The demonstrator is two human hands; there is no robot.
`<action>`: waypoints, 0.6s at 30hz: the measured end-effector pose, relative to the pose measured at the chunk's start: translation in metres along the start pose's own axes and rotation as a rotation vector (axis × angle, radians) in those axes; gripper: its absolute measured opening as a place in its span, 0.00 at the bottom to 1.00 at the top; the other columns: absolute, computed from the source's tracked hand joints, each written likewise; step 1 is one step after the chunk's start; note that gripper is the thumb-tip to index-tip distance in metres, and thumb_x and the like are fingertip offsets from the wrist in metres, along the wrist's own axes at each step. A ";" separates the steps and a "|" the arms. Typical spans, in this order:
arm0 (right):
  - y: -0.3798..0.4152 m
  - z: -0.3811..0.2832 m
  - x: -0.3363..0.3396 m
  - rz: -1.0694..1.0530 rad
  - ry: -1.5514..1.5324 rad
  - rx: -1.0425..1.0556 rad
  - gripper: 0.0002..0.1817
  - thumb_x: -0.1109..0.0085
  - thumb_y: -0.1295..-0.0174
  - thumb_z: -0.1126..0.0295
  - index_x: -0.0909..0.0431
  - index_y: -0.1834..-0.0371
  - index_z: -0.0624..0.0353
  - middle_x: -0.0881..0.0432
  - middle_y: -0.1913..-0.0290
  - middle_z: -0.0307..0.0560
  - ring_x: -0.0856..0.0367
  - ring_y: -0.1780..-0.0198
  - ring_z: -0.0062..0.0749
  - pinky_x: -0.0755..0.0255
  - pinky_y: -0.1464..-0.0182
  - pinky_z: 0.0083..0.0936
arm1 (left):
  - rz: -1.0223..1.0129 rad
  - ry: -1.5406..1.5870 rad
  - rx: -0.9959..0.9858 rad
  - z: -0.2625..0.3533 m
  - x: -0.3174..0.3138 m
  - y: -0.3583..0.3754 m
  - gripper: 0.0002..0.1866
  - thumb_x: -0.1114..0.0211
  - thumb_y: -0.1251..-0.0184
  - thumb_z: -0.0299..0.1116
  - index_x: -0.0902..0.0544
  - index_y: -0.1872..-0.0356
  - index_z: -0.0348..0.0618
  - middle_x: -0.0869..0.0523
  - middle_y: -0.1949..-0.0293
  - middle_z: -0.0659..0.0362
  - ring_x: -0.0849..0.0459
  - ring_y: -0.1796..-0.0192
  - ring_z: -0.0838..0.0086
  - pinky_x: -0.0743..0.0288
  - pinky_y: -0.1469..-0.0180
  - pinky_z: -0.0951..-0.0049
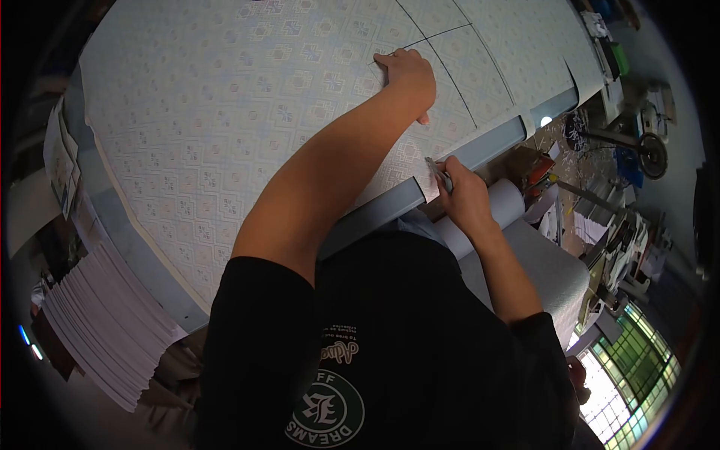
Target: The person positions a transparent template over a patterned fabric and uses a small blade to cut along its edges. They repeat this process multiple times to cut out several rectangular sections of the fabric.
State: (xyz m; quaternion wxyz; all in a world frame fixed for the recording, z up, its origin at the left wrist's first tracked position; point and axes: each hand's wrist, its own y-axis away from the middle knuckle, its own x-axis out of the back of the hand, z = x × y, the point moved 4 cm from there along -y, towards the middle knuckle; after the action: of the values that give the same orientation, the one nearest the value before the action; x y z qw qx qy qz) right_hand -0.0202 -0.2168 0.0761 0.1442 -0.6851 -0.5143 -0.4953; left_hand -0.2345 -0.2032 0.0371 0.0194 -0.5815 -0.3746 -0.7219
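Note:
A pale patterned sheet of fabric (pixel 247 112) covers the table, with thin black lines marked across its far right part. My left hand (pixel 410 75) lies on the fabric beside those lines, fingers spread and pressing down. Close to my body, my right hand (pixel 466 193) is closed around a small grey metal cutting tool (pixel 439 172), its tip pointing away from me at the fabric's near edge. There a strip of fabric overhangs the grey table edge (pixel 487 147). My fingers hide most of the tool's handle.
Behind my right forearm stand a grey roll (pixel 504 208) and a grey covered surface (pixel 536 259). Folded pale sheets (pixel 112 322) are stacked at lower left. A round-based metal stand (pixel 651 155) and cluttered shelves line the right side, with scraps on the floor.

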 end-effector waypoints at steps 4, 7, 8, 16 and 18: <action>-0.004 0.018 -0.014 0.079 -0.083 0.044 0.09 0.32 0.35 0.74 0.22 0.56 0.62 0.12 0.56 0.59 0.13 0.53 0.59 0.19 0.54 0.42 | 0.000 -0.019 -0.017 0.000 0.002 0.000 0.57 0.12 0.61 0.62 0.24 0.31 0.37 0.22 0.32 0.49 0.25 0.28 0.52 0.32 0.28 0.35; -0.016 0.013 -0.022 0.173 -0.102 0.122 0.09 0.32 0.35 0.74 0.22 0.57 0.61 0.13 0.57 0.58 0.13 0.55 0.59 0.20 0.55 0.42 | 0.020 -0.050 -0.050 -0.002 0.003 0.004 0.57 0.13 0.61 0.63 0.23 0.32 0.36 0.20 0.33 0.50 0.22 0.30 0.50 0.31 0.28 0.37; -0.032 0.007 -0.026 0.184 -0.098 0.116 0.09 0.32 0.35 0.74 0.22 0.57 0.61 0.13 0.57 0.58 0.14 0.55 0.58 0.20 0.54 0.41 | 0.042 -0.056 -0.099 -0.002 0.006 0.006 0.54 0.12 0.61 0.62 0.21 0.34 0.36 0.18 0.35 0.50 0.21 0.32 0.50 0.29 0.29 0.40; -0.079 -0.031 -0.016 0.131 -0.108 0.095 0.09 0.35 0.35 0.71 0.26 0.58 0.59 0.17 0.61 0.57 0.17 0.58 0.57 0.24 0.55 0.48 | -0.117 0.021 -0.252 -0.080 0.037 -0.053 0.28 0.14 0.52 0.54 0.07 0.53 0.50 0.08 0.47 0.59 0.18 0.34 0.57 0.25 0.42 0.53; -0.079 -0.030 -0.017 0.168 -0.155 0.124 0.08 0.35 0.35 0.73 0.25 0.58 0.59 0.16 0.61 0.57 0.17 0.58 0.57 0.24 0.56 0.48 | 0.164 -0.040 -0.164 -0.099 0.045 -0.058 0.28 0.13 0.53 0.53 0.07 0.52 0.50 0.09 0.47 0.59 0.15 0.38 0.58 0.25 0.41 0.56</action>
State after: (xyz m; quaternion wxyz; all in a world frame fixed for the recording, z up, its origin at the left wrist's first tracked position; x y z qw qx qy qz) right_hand -0.1032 -0.2138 0.0515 0.1870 -0.7519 -0.4942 -0.3944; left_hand -0.3581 -0.1989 0.0415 0.0232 -0.6242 -0.2659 -0.7343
